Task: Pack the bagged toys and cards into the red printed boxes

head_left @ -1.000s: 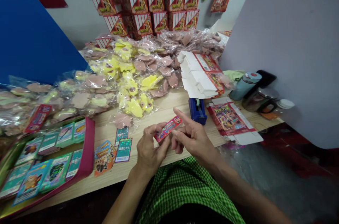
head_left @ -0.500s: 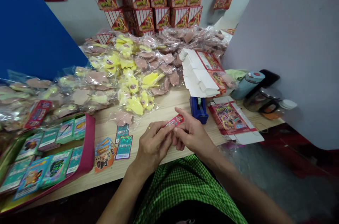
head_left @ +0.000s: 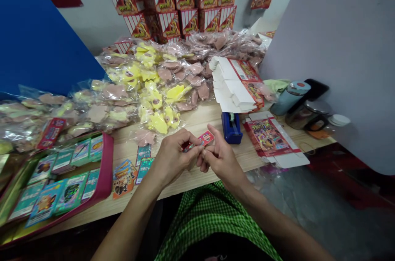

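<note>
Both my hands meet over the front edge of the wooden table [head_left: 197, 123]. They pinch one small red card packet [head_left: 204, 138] between them. My left hand [head_left: 174, 156] grips its left end with curled fingers. My right hand [head_left: 217, 158] holds the right end between thumb and forefinger. Most of the packet is hidden behind my fingers. A blue tape dispenser [head_left: 231, 128] stands just beyond my right hand.
A pink tray [head_left: 106, 170] of green card packs lies at the left. Loose cards [head_left: 124, 176] lie beside it. Bagged yellow and pink toys [head_left: 154, 88] heap across the back. Flat red box blanks [head_left: 237, 84], an open carton blank [head_left: 268, 137] and cups [head_left: 304, 115] sit right.
My fingers have closed in over the red packet, covering more of it. My right forefinger, stretched out before, is now curled. The hands shifted slightly away from me.
</note>
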